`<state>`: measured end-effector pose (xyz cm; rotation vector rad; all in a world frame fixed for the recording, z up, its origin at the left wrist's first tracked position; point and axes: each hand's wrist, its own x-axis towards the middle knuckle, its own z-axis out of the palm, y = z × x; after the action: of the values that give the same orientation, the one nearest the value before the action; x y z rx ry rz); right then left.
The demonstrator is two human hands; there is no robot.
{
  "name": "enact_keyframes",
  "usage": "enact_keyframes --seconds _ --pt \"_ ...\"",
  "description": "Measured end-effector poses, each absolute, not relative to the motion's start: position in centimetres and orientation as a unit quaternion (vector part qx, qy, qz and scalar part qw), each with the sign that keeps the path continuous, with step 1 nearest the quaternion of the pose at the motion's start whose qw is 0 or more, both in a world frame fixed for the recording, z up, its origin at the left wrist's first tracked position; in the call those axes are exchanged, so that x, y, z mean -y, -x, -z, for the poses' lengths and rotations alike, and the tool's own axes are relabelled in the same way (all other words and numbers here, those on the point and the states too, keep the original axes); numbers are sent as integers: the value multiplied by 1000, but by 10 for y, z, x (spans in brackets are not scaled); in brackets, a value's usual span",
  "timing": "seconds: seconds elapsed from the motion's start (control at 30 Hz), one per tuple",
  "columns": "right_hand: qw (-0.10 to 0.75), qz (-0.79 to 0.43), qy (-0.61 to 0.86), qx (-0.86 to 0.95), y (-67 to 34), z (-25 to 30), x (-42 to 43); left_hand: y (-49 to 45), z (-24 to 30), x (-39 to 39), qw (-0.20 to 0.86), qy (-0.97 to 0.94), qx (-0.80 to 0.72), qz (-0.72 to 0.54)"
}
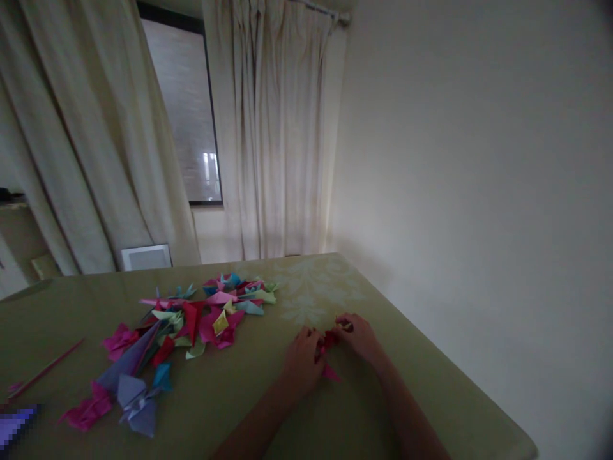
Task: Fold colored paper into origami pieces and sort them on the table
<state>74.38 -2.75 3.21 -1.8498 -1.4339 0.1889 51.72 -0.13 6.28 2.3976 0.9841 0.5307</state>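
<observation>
My left hand (302,359) is closed on a pink-and-red folded paper piece (331,372), low above or resting on the green tablecloth. Close to its right, my right hand (357,337) has its fingers pinched on a small yellow paper piece (345,326), beside the red part. The fingers hide much of both pieces, and I cannot tell whether they are joined. Left of my hands lies a spread of origami flowers and folded shapes (193,319) in pink, red, green, blue and yellow.
On the table (412,358), a lilac paper flower (137,404) and a pink one (89,406) lie front left. A thin pink stick (48,368) is at far left, above a blurred purple patch (16,425). A white wall (469,160) and curtains (282,134) stand behind.
</observation>
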Motion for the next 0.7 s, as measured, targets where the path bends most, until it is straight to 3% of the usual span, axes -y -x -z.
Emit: enact_keyframes --seconds 0.7 --pt "396 -26 708 584 -722 -35 17 -508 -65 3 197 -896 -375 -132"
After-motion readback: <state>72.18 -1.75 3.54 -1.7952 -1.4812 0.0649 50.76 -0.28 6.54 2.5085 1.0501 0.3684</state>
